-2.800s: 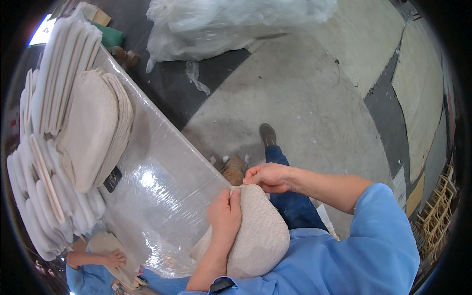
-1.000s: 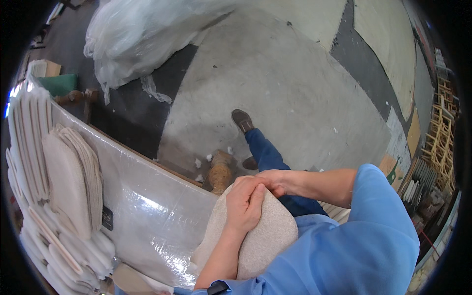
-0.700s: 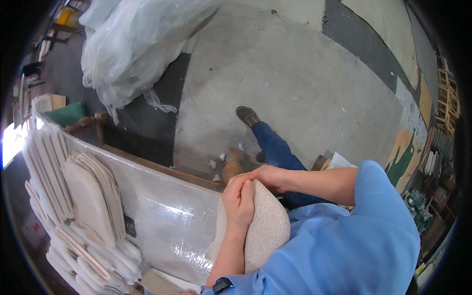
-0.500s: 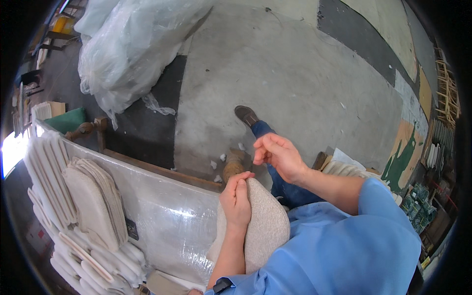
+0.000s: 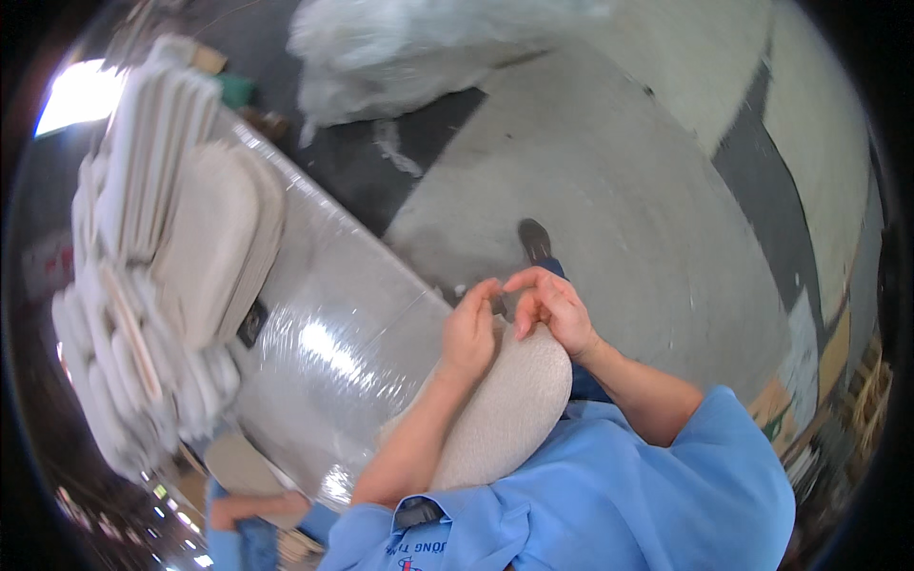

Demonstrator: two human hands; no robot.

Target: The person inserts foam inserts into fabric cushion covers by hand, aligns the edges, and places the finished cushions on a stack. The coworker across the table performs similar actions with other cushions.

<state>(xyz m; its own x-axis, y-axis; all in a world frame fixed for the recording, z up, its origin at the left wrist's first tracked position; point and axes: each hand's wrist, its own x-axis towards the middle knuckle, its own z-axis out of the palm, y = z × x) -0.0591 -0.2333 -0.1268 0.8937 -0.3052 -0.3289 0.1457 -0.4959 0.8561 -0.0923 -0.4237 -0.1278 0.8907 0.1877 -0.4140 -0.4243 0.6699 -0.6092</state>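
A beige, rounded seat cushion [image 5: 519,409] with a textured fabric cover leans on edge against my blue shirt, over the corner of a plastic-covered table [image 5: 333,276]. My left hand [image 5: 470,335] is closed along the cushion's left side, its fingers pointing up past the top edge. Just right of it, my right hand [image 5: 557,312] is at the cushion's top edge with fingers curled and thumb close to the fabric. The fingertips of both hands nearly meet. Anything small pinched in the right fingers is too fine to make out.
Stacked beige cushions [image 5: 214,238] and a pile of whitish pads [image 5: 133,366] occupy the table's left end. At lower left a co-worker's arm [image 5: 257,509] reaches to another beige pad [image 5: 246,466]. A large clear plastic heap [image 5: 400,57] lies on the floor beyond.
My right hand has come down and left to the cushion's top edge, beside the left hand. The view has turned, bringing the co-worker's arm further into sight.
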